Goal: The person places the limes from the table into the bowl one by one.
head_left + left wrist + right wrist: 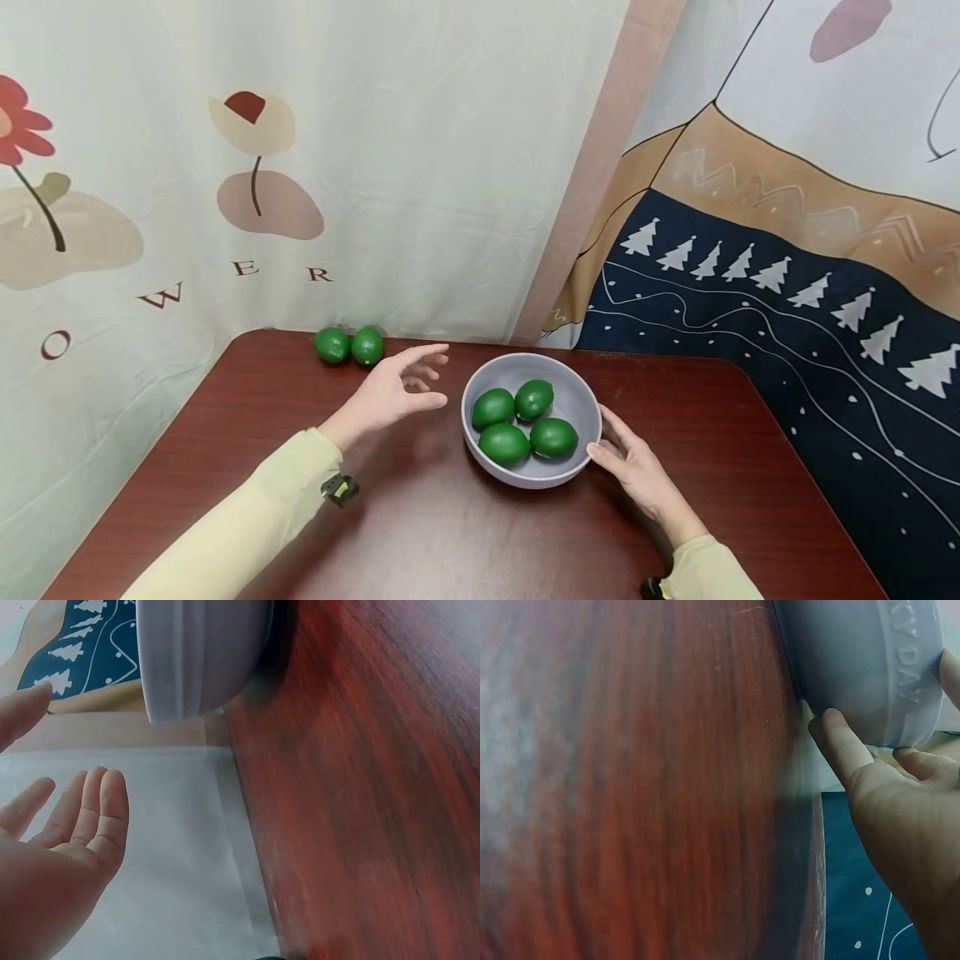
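Note:
A grey-lilac bowl (531, 481) stands on the table with several glossy green limes (504, 444) inside. My right hand (641, 475) holds the bowl's right side, thumb at the rim and fingers along the outer wall. In the right wrist view, fingertips (832, 716) lie against the bowl's wall (847, 667), which bears raised letters. To the left of the bowl, my left hand (397, 387) hovers with fingers spread and nothing in it. The left wrist view shows its palm (67, 862) beside the bowl (195, 660). Two more limes (332, 344) sit together at the table's back left.
The dark red wooden table (450, 542) ends at a pale printed curtain (420, 208) behind. A navy cloth with white trees (738, 262) hangs along the right side. Dark wrist devices sit at both sleeves (300, 467).

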Available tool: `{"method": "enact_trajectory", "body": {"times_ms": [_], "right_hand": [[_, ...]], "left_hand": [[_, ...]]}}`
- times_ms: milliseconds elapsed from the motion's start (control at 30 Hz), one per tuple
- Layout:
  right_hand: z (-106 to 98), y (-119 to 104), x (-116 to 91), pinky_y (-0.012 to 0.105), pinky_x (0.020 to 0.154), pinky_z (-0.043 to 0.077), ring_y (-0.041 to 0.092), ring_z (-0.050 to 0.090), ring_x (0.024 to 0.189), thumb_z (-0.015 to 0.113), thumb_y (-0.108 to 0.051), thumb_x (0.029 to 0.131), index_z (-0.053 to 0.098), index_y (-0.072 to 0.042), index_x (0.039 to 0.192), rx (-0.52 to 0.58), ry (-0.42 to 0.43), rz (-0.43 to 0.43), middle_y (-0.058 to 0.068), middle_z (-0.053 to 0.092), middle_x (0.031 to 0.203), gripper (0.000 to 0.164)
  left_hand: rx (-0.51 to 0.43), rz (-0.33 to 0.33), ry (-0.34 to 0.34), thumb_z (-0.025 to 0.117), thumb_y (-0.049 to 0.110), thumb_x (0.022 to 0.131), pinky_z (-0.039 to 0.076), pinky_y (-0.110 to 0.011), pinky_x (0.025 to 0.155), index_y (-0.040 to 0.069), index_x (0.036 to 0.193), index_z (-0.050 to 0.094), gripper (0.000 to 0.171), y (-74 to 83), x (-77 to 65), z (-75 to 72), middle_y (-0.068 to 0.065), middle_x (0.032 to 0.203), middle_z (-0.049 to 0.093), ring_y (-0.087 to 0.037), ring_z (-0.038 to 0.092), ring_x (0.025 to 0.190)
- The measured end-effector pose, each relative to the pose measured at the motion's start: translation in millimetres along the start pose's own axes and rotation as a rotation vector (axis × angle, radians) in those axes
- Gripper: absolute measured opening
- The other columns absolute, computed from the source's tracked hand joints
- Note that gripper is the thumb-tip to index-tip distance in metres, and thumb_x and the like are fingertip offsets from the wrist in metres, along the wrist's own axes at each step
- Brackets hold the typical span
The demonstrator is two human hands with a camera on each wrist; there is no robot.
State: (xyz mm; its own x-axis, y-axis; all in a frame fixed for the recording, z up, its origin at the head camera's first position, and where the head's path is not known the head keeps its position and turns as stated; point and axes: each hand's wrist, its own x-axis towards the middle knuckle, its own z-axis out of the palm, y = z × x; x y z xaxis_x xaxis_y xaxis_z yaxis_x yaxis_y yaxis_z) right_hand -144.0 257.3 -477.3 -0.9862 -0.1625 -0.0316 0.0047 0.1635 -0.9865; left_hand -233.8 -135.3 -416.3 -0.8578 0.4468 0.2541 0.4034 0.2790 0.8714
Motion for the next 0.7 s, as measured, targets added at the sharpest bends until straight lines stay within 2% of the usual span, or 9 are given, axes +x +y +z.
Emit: {"method": "enact_trajectory", "body": {"times_ms": [67, 167, 267, 300, 400, 533, 600, 700], "right_hand": [[-1, 1, 0, 0.014, 0.096, 0.048, 0.041, 0.042, 0.142, 0.061, -0.004, 0.102, 0.022, 0.0, 0.163, -0.003, -0.003, -0.001, 0.033, 0.033, 0.16, 0.072], [-1, 3, 1, 0.014, 0.096, 0.048, 0.019, 0.053, 0.135, 0.061, -0.004, 0.102, 0.022, 0.0, 0.163, 0.0, -0.003, 0.003, 0.033, 0.033, 0.16, 0.073], [-1, 6, 2, 0.014, 0.097, 0.048, 0.004, 0.055, 0.126, 0.063, -0.005, 0.101, 0.023, 0.0, 0.163, -0.005, 0.001, 0.005, 0.032, 0.033, 0.16, 0.073], [-1, 6, 2, 0.014, 0.097, 0.048, 0.002, 0.055, 0.126, 0.063, -0.005, 0.101, 0.023, -0.001, 0.163, -0.006, 0.003, 0.005, 0.032, 0.034, 0.16, 0.073], [-1, 4, 1, 0.014, 0.097, 0.048, 0.017, 0.052, 0.133, 0.062, -0.004, 0.101, 0.024, 0.0, 0.162, -0.017, 0.007, -0.002, 0.032, 0.035, 0.159, 0.072], [0, 2, 0, 0.014, 0.097, 0.047, 0.034, 0.047, 0.139, 0.062, -0.004, 0.102, 0.024, 0.001, 0.162, -0.021, 0.007, -0.011, 0.034, 0.035, 0.158, 0.071], [0, 2, 0, 0.013, 0.097, 0.047, 0.029, 0.048, 0.138, 0.062, -0.004, 0.102, 0.024, 0.001, 0.162, -0.019, 0.007, -0.008, 0.034, 0.035, 0.158, 0.072], [-1, 4, 1, 0.013, 0.097, 0.048, 0.012, 0.055, 0.13, 0.062, -0.004, 0.102, 0.024, 0.001, 0.162, -0.02, 0.004, -0.016, 0.034, 0.036, 0.157, 0.071]], "left_hand": [[0.003, -0.005, 0.004, 0.085, 0.007, 0.084, 0.056, -0.053, 0.093, 0.005, 0.147, 0.055, 0.07, -2.0, -1.1, -2.2, -0.016, 0.132, 0.066, -0.044, 0.063, 0.112], [0.008, -0.02, 0.012, 0.086, 0.008, 0.084, 0.056, -0.051, 0.094, 0.005, 0.147, 0.056, 0.07, -4.8, -2.7, -5.2, -0.017, 0.132, 0.067, -0.043, 0.064, 0.112], [0.026, -0.038, 0.019, 0.085, 0.009, 0.084, 0.055, -0.05, 0.094, 0.007, 0.147, 0.056, 0.07, -5.9, -4.1, -8.5, -0.015, 0.133, 0.066, -0.039, 0.064, 0.112], [0.032, -0.042, 0.021, 0.085, 0.01, 0.084, 0.055, -0.049, 0.095, 0.008, 0.147, 0.055, 0.07, -5.7, -4.6, -9.7, -0.014, 0.133, 0.066, -0.038, 0.064, 0.112], [0.051, -0.051, 0.029, 0.085, 0.011, 0.085, 0.055, -0.048, 0.094, 0.009, 0.148, 0.055, 0.07, -5.3, -6.3, -13.4, -0.014, 0.134, 0.066, -0.039, 0.064, 0.112], [0.077, -0.051, 0.05, 0.085, 0.011, 0.085, 0.056, -0.04, 0.091, 0.008, 0.148, 0.056, 0.069, -7.7, -7.6, -18.6, -0.015, 0.134, 0.066, -0.036, 0.065, 0.11], [0.086, -0.05, 0.062, 0.085, 0.011, 0.085, 0.056, -0.038, 0.09, 0.007, 0.147, 0.056, 0.068, -9.5, -8.0, -21.3, -0.015, 0.134, 0.066, -0.035, 0.065, 0.109], [0.09, -0.052, 0.079, 0.084, 0.01, 0.086, 0.056, -0.042, 0.092, 0.006, 0.147, 0.057, 0.067, -11.9, -8.7, -25.6, -0.016, 0.135, 0.065, -0.038, 0.064, 0.111]]}}
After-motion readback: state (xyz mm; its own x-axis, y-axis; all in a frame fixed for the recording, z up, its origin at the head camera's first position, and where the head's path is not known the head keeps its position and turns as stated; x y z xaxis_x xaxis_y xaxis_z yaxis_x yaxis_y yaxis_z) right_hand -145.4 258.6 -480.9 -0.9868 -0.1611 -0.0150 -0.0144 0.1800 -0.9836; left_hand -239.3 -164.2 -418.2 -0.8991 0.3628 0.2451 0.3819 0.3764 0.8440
